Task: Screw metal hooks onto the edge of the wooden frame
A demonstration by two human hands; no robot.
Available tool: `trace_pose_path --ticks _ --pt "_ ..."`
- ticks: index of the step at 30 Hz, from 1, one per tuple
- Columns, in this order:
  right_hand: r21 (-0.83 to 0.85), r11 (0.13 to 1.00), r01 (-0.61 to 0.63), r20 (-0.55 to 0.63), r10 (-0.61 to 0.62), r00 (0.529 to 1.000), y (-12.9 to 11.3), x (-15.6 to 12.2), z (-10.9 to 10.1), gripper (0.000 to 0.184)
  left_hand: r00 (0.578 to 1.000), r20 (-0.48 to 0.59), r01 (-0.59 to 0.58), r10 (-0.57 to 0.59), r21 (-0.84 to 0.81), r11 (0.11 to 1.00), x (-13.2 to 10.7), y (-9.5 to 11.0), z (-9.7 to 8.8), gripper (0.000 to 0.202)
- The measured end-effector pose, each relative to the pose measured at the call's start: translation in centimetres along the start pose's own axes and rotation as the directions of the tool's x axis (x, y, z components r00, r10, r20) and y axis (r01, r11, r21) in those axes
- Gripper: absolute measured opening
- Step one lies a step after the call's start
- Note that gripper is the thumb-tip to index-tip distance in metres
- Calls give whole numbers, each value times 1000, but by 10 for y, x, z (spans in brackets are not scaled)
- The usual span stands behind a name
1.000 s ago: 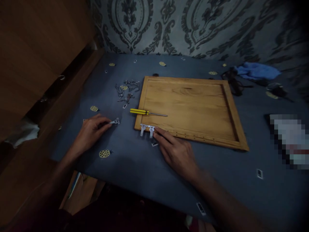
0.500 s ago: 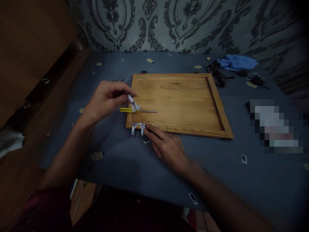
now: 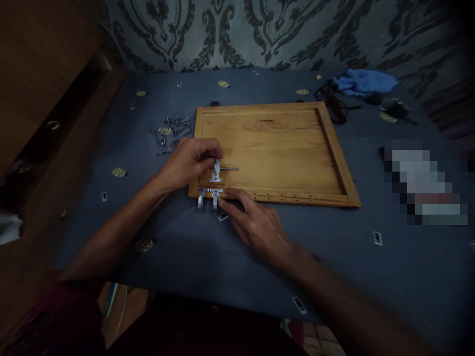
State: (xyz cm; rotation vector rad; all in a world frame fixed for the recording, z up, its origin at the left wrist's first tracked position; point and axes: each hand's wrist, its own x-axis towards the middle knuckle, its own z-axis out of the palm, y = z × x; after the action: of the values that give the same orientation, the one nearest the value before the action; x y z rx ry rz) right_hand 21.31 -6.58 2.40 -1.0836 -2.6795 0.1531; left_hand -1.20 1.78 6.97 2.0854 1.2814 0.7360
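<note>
My left hand (image 3: 195, 159) is closed, pinching a silver metal hook (image 3: 215, 173) with a T-shaped plate above the panel. A wooden framed panel (image 3: 267, 148) lies flat, with small holes along its near rail. Two similar metal hooks (image 3: 215, 197) sit side by side at the left end of that rail, their arms hanging over the edge. My right hand (image 3: 258, 220) lies by the near rail, fingers stretched out, with one fingertip touching the right-hand hook. The shaft of a screwdriver (image 3: 230, 169) shows on the panel; its handle is hidden behind my left hand.
A pile of metal pieces (image 3: 174, 131) lies left of the panel on the blue patterned cloth (image 3: 166, 267). Dark glasses (image 3: 337, 110) and a blue cloth (image 3: 365, 82) lie at the back right. A blurred-out object (image 3: 426, 183) rests at the right.
My left hand has moved right and slightly down with its hook, which now hangs closer to the near rail. The metal pile has come into fuller view. My right hand stays by the rail.
</note>
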Motion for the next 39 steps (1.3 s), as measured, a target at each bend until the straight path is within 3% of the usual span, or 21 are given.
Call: trace_pose_path --ticks 14,28,39 --pt "-5 1000 3 -9 -3 1000 1 -1 3 47 994 93 -69 61 95 993 -5 1 4 25" --pt "-18 1000 8 0 -8 1000 0 0 1 47 994 -101 60 -44 161 985 -8 0 14 28" --pt "-18 1000 4 -3 -4 1000 1 0 3 47 989 -142 39 -29 72 997 -10 -7 21 27"
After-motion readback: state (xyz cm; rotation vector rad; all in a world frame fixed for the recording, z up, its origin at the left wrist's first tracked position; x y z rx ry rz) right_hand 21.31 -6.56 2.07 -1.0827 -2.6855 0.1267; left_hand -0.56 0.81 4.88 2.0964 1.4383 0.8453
